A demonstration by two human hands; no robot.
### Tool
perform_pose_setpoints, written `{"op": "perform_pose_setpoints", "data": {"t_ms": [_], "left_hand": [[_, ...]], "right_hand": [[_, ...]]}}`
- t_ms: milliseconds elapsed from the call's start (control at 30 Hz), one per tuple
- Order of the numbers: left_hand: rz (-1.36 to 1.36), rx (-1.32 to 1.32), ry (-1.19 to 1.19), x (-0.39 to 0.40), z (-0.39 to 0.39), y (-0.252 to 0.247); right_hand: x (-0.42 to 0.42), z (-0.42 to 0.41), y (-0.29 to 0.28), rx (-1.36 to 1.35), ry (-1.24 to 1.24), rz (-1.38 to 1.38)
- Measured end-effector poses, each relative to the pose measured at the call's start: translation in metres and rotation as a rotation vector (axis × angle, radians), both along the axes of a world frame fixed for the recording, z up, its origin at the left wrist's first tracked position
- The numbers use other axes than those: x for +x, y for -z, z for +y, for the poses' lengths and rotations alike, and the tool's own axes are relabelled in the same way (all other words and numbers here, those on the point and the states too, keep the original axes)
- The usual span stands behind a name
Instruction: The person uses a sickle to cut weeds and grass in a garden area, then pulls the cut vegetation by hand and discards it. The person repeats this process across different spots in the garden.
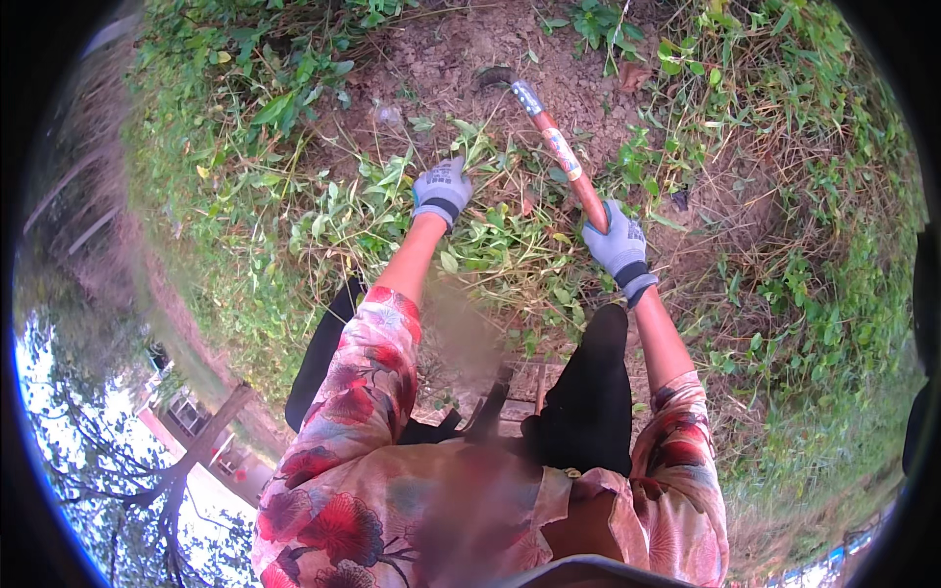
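My right hand (pixel 616 237), in a grey work glove with a dark cuff band, is closed around the lower end of the wooden handle of a sickle (pixel 562 152). The handle carries a printed label and a metal collar. Its dark curved blade (pixel 497 75) points left, just over bare soil. My left hand (pixel 443 188), gloved the same way, is curled down around leafy green weeds (pixel 386 180), with stems spreading from both sides of it. The undersides of its fingers are hidden. Loose, bent weeds (pixel 500 253) lie between my two hands.
Bare crumbly soil (pixel 456 51) lies ahead. Thick greenery (pixel 242 95) grows on the left, and dry stalks (pixel 757 140) mix with green plants on the right. My bent knee (pixel 599 367) is close below my right hand. A tree (pixel 187 456) and a building (pixel 228 459) appear lower left.
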State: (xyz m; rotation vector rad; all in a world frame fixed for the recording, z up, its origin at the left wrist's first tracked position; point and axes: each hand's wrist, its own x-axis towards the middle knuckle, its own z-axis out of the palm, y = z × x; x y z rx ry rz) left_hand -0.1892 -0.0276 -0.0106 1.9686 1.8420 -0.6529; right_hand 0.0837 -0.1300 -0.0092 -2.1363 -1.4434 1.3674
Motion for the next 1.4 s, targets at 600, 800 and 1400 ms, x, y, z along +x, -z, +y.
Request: {"op": "perform_pose_setpoints", "data": {"t_ms": [600, 800, 1400], "left_hand": [[-0.076, -0.182, 0.682, 0.043, 0.003, -0.008], [0.168, -0.39, 0.489, 0.015, -0.013, -0.004], [-0.203, 0.0, 0.288, -0.033, -0.034, -0.037]], "right_hand": [[0.016, 0.037, -0.03, -0.035, 0.384, 0.499], [0.017, 0.022, 0.004, -0.077, -0.04, 0.074], [-0.003, 0.003, 0.011, -0.16, -0.175, 0.066]]}}
